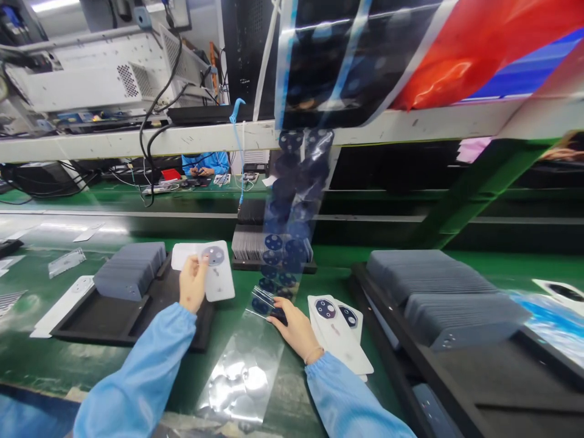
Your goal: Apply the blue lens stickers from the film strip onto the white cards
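My left hand [192, 286] is closed on a white phone back cover [221, 281], thumb beside its grey round camera area, above a black tray [182, 304]. Another pale panel edge shows behind the fingers. My right hand [294, 328] pinches a dark round piece at a clear film strip [280, 267], which hangs from above and carries rows of dark round camera stickers. The strip's lower end [241, 377] lies on the green bench, bare and shiny. Right of my right hand, white phone back covers [340, 340] with dark camera rings lie overlapped.
Grey panels [130, 271] stand in the left tray; more grey panels [438, 298] fill a black rack at right. Another rack of panels [249, 243] stands behind the strip. A white shelf beam [196, 140] crosses above. Across the bench, a person in a blue sleeve [207, 163] works.
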The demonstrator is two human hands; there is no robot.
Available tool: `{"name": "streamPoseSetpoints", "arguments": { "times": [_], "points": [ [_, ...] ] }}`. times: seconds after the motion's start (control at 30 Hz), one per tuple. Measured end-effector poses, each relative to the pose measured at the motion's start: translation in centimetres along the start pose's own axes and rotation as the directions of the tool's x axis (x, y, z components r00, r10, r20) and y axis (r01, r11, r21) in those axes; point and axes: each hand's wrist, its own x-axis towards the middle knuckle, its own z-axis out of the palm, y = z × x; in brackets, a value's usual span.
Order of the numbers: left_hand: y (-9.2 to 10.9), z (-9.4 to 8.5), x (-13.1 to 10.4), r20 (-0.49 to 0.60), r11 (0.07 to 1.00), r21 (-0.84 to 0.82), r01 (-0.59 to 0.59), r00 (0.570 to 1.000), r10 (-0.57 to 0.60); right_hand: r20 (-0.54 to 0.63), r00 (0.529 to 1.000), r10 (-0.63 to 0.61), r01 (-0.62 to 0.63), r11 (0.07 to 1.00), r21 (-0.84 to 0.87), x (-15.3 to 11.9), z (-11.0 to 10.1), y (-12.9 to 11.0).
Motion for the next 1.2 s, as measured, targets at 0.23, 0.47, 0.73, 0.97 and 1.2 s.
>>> {"name": "streamPoseSetpoints", "arguments": {
  "times": [0.23, 0.47, 0.73, 0.97, 1.2],
  "points": [
    [2.7, 6.9, -6.8, 0.516, 0.363, -0.641, 0.677, 0.729, -0.449, 0.014, 0.999, -0.037, 0.035, 0.992, 0.117, 0.1, -0.5, -0.8],
    [0.6, 9.5, -9.3, 0.586, 0.254, -0.615, 0.746, 0.649, -0.485, 0.265, 0.964, 0.014, -0.177, 0.778, 0.603, 0.8, -4.1, -1.4],
    [2.2, 9.1, -11.0, 0.607, 0.393, -0.542, 0.743, 0.669, -0.429, 0.139, 0.854, 0.502, -0.344, 0.344, 0.874, 1.2, -4.0, -2.9],
    [3.7, 8.9, -12.3, 0.704, 0.597, -0.422, 0.682, 0.661, -0.258, 0.023, 0.812, 0.583, -0.340, 0.441, 0.831, 1.1, -2.8, -2.4],
    [3.9, 8.7, -12.5, 0.728, 0.628, -0.389, 0.674, 0.643, -0.238, -0.068, 0.804, 0.591, -0.342, 0.553, 0.760, 0.4, -2.3, -2.3]
  ]
}}
